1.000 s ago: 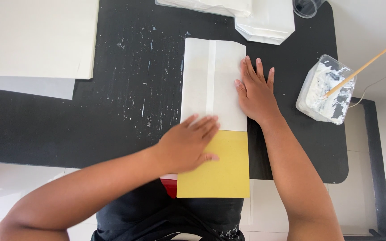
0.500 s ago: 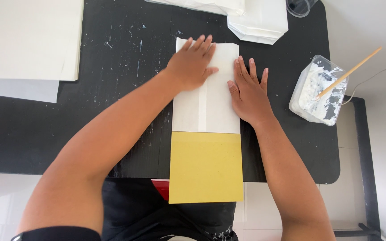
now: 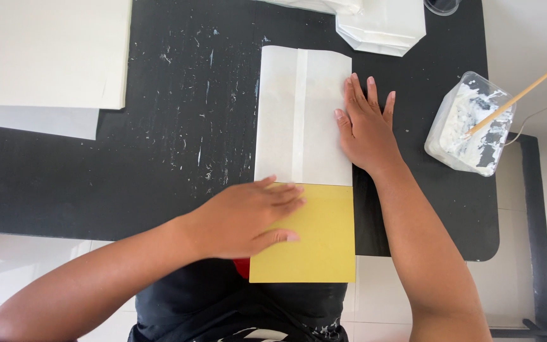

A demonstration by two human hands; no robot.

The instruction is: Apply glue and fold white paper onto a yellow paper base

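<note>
White paper folded into one long flat sleeve point(image 3: 302, 114) lies in the middle of our black worktop point(image 3: 178, 145), with one raised seam running down its length. One yellow card point(image 3: 321, 244) sticks out of its near end and overhangs the worktop edge toward us. We count two hands at work. Our left hand point(image 3: 245, 218) lies flat across the line where white paper meets yellow card, fingers point(image 3: 283, 193) straight and close together, palm down, gripping nothing. Our right hand point(image 3: 368, 130) presses flat on the right edge of the sleeve, half on the paper and half on the worktop, fingers point(image 3: 365, 95) slightly spread and also holding nothing. At the right edge stands one clear plastic tub point(image 3: 466, 126) of white paste, with one wooden stick point(image 3: 517, 98) leaning out of it. At the far edge we see a pile of folded white paper pieces point(image 3: 381, 25), at least two, though we cannot count them exactly. At the far left lies one large cream sheet point(image 3: 45, 50) on top of one paler sheet point(image 3: 33, 121). White flecks dot the worktop.
</note>
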